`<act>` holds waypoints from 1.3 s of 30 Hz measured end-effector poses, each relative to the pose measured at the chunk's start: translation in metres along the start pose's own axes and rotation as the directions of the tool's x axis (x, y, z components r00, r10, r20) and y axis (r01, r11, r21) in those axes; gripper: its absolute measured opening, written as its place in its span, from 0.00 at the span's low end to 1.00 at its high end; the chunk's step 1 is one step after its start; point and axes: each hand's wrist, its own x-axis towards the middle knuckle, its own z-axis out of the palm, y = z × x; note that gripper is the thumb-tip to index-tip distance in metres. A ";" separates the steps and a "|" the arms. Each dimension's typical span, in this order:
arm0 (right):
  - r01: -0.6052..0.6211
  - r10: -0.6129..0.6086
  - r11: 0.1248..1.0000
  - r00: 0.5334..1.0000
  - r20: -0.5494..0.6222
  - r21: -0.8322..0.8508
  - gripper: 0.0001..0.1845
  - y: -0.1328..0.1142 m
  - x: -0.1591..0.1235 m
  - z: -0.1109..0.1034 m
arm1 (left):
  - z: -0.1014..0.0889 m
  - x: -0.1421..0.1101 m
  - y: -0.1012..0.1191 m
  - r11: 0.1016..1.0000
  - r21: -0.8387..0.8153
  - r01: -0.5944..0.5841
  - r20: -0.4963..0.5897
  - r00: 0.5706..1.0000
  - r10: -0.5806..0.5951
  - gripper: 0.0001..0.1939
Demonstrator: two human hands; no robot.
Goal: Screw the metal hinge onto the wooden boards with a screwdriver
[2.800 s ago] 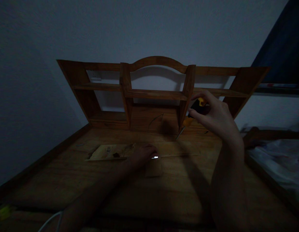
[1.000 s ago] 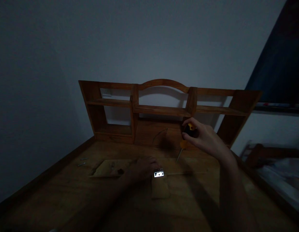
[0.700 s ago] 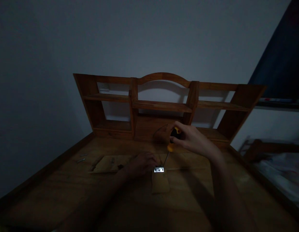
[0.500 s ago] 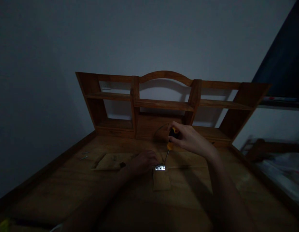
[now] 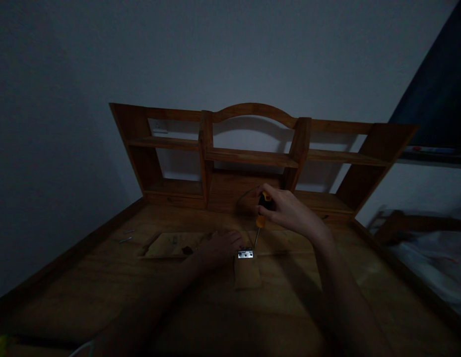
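Observation:
My right hand (image 5: 292,210) is closed round the black and yellow handle of a screwdriver (image 5: 260,221), held steeply with its shaft pointing down. Its tip meets the right end of a small shiny metal hinge (image 5: 245,254) with several holes. My left hand (image 5: 221,246) rests on a long thin wooden board (image 5: 286,239), fingers curled and fingertips pressed at the hinge's left end. A small wooden block (image 5: 247,275) lies below the hinge, on the near side of the board. The screw, if any, under the tip is too small to make out.
A wooden desk shelf (image 5: 248,157) stands at the back against the wall. Small metal pieces (image 5: 125,240) lie on the desktop (image 5: 103,282) at left. Something yellow (image 5: 0,344) is at the lower left. White plastic (image 5: 434,260) lies beyond the right edge.
My right hand has brought the screwdriver left and down, from above the board onto the hinge's right end. My left hand stays on the board by the hinge. The view has shifted slightly.

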 end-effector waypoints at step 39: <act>-0.011 0.013 0.999 0.999 0.043 -0.038 0.14 0.000 0.003 0.009 | -0.004 -0.001 -0.003 0.996 -0.073 -0.047 -0.036 0.998 0.045 0.08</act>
